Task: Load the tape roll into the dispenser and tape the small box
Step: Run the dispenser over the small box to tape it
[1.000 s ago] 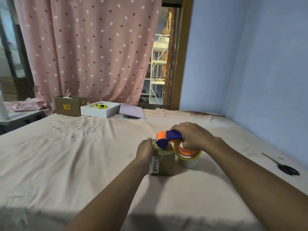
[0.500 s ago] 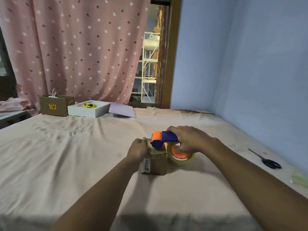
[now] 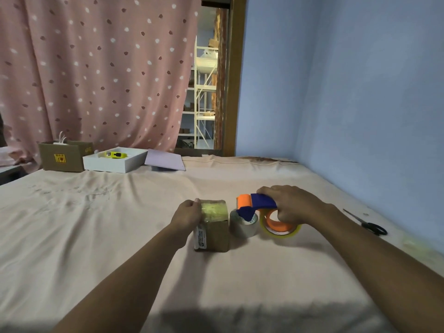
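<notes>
Your left hand (image 3: 189, 212) is clamped on the left side of the small box (image 3: 214, 227), which stands on the cloth-covered table (image 3: 96, 236) near the middle, its top already shiny with tape. At three o'clock from the box, your right hand (image 3: 292, 205) is closed around the dispenser (image 3: 258, 205), with the loaded tape roll (image 3: 280, 224) in it, held just clear of the box. A spare roll (image 3: 242, 224) sits between box and dispenser, and you could knock it if you swing back in. The cloth looks soft and creased, so the light box may slide or tip if your left hand eases off during a pull. I cannot tell whether the strip is cut; if it is not, moving away would drag the box or peel the tape. Farther out at three o'clock, scissors (image 3: 370, 224) lie near the blue wall (image 3: 360, 92). At ten o'clock, at the far edge, stand a brown carton (image 3: 63, 157), a white tray (image 3: 115, 162) and a lilac sheet (image 3: 165, 161), with a dotted pink curtain (image 3: 96, 68) and a doorway (image 3: 206, 92) behind.
</notes>
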Demonstrator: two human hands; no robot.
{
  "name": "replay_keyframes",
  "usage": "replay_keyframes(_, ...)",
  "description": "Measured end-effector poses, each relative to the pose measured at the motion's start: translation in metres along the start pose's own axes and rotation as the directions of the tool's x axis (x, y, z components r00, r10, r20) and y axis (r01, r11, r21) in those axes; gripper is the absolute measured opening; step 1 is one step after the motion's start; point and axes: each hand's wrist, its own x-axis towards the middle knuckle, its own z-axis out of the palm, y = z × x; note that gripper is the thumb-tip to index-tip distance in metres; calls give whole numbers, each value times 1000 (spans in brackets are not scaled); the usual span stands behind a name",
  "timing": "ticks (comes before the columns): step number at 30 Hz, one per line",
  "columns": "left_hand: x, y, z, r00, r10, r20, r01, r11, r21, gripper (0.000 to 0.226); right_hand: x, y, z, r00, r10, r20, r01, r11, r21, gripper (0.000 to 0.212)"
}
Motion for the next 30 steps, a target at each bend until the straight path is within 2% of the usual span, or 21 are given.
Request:
replay_keyframes(11,-5,5,3,999,31,-32,-28,995,95,49,-6,26,6,999,34,15,-35,997,72,79)
replay_keyframes(14,-10,15,5,991,125,-56,-106,959,264,44,-9,25,7,999,31,30,-32,999,18,77)
replay_keyframes(16,-14,21,3,947,320,-9,-279,840,466,47,-7,18,7,1000,16,26,-15,999,-31,73)
replay_keyframes(18,-17,28,-3,848,496,189,-491,597,635,69,-5,11,3,1000,6,6,-6,998,-62,68)
replay_keyframes(19,-18,31,-6,795,523,308,-570,468,675,72,-4,8,1,1000,-2,3,2,997,-82,67)
replay_keyframes(20,-19,35,-7,764,504,402,-616,385,687,67,-3,5,-1,1000,-13,4,13,994,-108,66)
replay_keyframes(21,-19,40,-8,761,460,457,-629,350,694,59,-2,1,-2,1000,-26,6,27,990,-138,64)
replay_keyframes(22,-19,43,-6,772,421,476,-623,352,699,51,-1,-1,-3,999,-41,11,43,986,-162,63)
replay_keyframes(25,-21,55,1,837,387,388,-542,484,687,36,3,-8,-5,997,-78,9,78,976,-202,61)
replay_keyframes(27,-21,60,10,859,368,357,-510,539,670,37,6,-11,-8,996,-86,14,87,973,-216,61)
replay_keyframes(30,-21,56,25,877,321,357,-479,546,687,38,10,-18,-10,993,-111,29,114,964,-239,62)
